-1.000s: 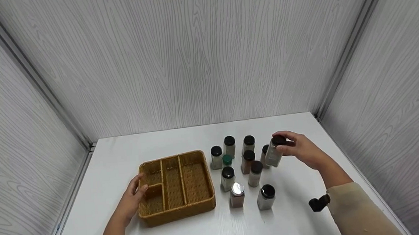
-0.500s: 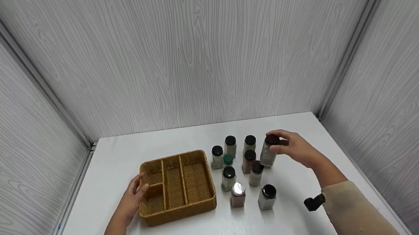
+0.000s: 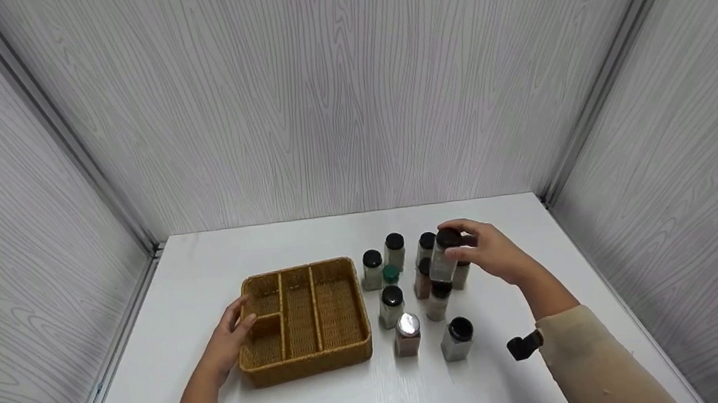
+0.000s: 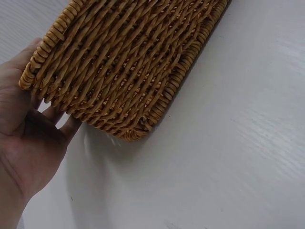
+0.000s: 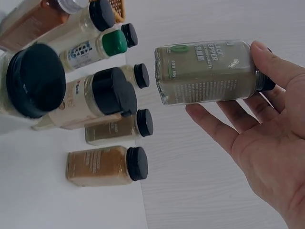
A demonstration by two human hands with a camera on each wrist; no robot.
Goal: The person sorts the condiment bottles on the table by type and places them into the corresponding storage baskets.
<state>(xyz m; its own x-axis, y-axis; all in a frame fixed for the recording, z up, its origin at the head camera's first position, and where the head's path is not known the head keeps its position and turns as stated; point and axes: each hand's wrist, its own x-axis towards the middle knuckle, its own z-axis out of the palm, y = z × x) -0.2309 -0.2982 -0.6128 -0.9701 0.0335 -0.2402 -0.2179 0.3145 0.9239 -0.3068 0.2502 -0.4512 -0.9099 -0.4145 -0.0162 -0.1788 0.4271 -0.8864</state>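
My right hand (image 3: 487, 250) holds a clear glass spice jar (image 3: 442, 265) with a black lid, raised over the other jars. In the right wrist view, the thumb and fingers grip the held jar (image 5: 207, 71) near its lid, and its label reads "PEPPER" above greyish-brown powder. On the left, my left hand (image 3: 225, 342) grips the left wall of a brown woven basket (image 3: 307, 360) that has several compartments. In the left wrist view, the left hand (image 4: 33, 138) lies around the basket's edge (image 4: 109, 71), its fingers partly hidden behind the weave.
Several spice jars stand upright right of the basket, among them a green-capped one (image 3: 390, 274), a silver-topped one (image 3: 407, 336) and a black-lidded one (image 3: 456, 340) nearest the front. The white table (image 3: 261, 243) meets a wood-grained back panel (image 3: 329, 134), with side panels left and right.
My right hand has carried the spice jar leftward over the group, uncovering a jar behind it on the right. The left hand and basket have stayed nearly still.
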